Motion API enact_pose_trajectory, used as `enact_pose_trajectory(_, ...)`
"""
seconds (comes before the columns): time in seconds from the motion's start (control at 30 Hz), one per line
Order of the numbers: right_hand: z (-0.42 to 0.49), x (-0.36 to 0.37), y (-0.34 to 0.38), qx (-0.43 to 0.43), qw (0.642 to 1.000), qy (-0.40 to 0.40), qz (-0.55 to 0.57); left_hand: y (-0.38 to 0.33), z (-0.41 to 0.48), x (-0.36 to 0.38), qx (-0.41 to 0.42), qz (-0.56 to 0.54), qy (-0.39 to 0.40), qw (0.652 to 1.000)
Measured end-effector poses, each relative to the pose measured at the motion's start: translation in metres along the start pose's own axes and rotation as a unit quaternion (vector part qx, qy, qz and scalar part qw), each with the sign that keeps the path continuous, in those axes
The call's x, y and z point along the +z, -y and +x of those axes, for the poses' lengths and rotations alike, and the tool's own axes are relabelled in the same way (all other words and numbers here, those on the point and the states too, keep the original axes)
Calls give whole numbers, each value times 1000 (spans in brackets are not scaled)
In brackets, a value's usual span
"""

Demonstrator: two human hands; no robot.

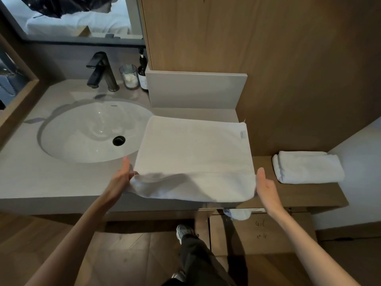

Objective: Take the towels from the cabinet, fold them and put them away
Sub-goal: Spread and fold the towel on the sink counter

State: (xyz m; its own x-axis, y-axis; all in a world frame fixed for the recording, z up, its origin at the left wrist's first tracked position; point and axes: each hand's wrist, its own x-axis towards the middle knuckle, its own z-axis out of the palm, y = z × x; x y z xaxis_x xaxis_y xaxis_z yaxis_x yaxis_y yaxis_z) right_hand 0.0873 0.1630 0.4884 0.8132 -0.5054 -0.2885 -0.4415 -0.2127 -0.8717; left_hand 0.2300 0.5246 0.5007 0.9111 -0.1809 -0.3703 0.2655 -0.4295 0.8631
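A white towel [193, 153] lies spread flat on the counter [41, 182] right of the sink, its near edge lifted and hanging over the front. My left hand [121, 176] grips the towel's near left corner, fingers tucked under the cloth. My right hand [265, 186] holds the near right corner from the side, thumb up, its fingers hidden behind the cloth. A second white towel [307, 167], folded, rests on the lower wooden shelf [305, 193] to the right. Another bit of white cloth [239, 213] sticks out of the cabinet [259, 234] below.
A white oval sink [82, 133] with a black faucet [101, 71] takes the left of the counter. A glass jar [128, 76] and a dark pump bottle [143, 73] stand behind it. A grey panel [195, 89] and wooden wall rise at the back. My leg and shoe [185, 234] are below.
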Motion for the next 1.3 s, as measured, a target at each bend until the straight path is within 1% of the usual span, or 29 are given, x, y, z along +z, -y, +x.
enact_pose_trajectory(0.03, -3, 0, -2, 10, 1000, 13, -20, -4, -2, 1, 9, 14, 6, 1000)
enact_pose_trajectory(0.1, -8, -3, -5, 26, 998, 28, -51, -5, 5, 2, 45, 62, -5, 997)
enact_pose_trajectory(0.13, -10, -4, -5, 25, 997, 30, -63, -1, 15, 2, 75, 112, -10, 991)
enact_pose_trajectory(0.17, -11, -4, -5, 4, 996, 31, -86, -1, 23, 2, 116, 164, -8, 980)
enact_pose_trajectory(0.2, -10, -6, -6, -34, 989, 37, -136, -1, 30, 2, 139, 216, 6, 966)
enact_pose_trajectory(0.23, -9, -7, -3, -68, 975, 61, -203, 2, 42, 3, 149, 272, 25, 950)
enact_pose_trajectory(0.27, -9, -7, 1, -86, 952, 98, -278, 0, 48, 4, 128, 335, 54, 932)
enact_pose_trajectory(0.3, -8, -6, 6, -88, 924, 131, -348, -1, 53, 5, 119, 375, 72, 916)
enact_pose_trajectory(0.33, -7, -4, 12, -87, 904, 144, -394, -5, 55, 7, 107, 406, 84, 904)
enact_pose_trajectory(0.37, -6, 0, 17, -84, 890, 141, -425, -9, 58, 11, 108, 414, 91, 899)
enact_pose_trajectory(0.53, -1, 24, 32, -93, 854, 100, -503, -14, 64, 17, 47, 370, 53, 926)
enact_pose_trajectory(0.63, 9, 33, 43, -72, 823, 90, -557, -15, 59, 17, 46, 330, 30, 942)
enact_pose_trajectory(0.7, 20, 38, 51, -52, 811, 93, -576, -16, 51, 16, 48, 354, 23, 934)
enact_pose_trajectory(0.8, 41, 47, 59, -39, 809, 93, -579, -16, 34, 20, 86, 411, -12, 907)
enact_pose_trajectory(0.83, 50, 50, 60, -36, 813, 91, -574, -17, 28, 22, 81, 425, -22, 901)
enact_pose_trajectory(0.9, 67, 56, 65, -37, 825, 95, -557, -23, 13, 26, 44, 440, -15, 897)
enact_pose_trajectory(0.93, 75, 58, 68, -41, 831, 99, -545, -21, 7, 28, 42, 440, -5, 897)
enact_pose_trajectory(1.03, 96, 64, 79, -60, 852, 122, -505, -14, -7, 31, 77, 435, 7, 897)
enact_pose_trajectory(1.13, 113, 71, 86, -78, 857, 161, -483, -8, -16, 39, 77, 442, 15, 894)
enact_pose_trajectory(1.2, 125, 77, 89, -90, 850, 180, -487, -5, -17, 45, 95, 444, 18, 891)
enact_pose_trajectory(1.23, 130, 82, 90, -101, 837, 182, -507, -4, -17, 49, 116, 449, 19, 886)
enact_pose_trajectory(1.3, 136, 92, 95, -137, 793, 155, -573, -2, -16, 59, 158, 461, 31, 873)
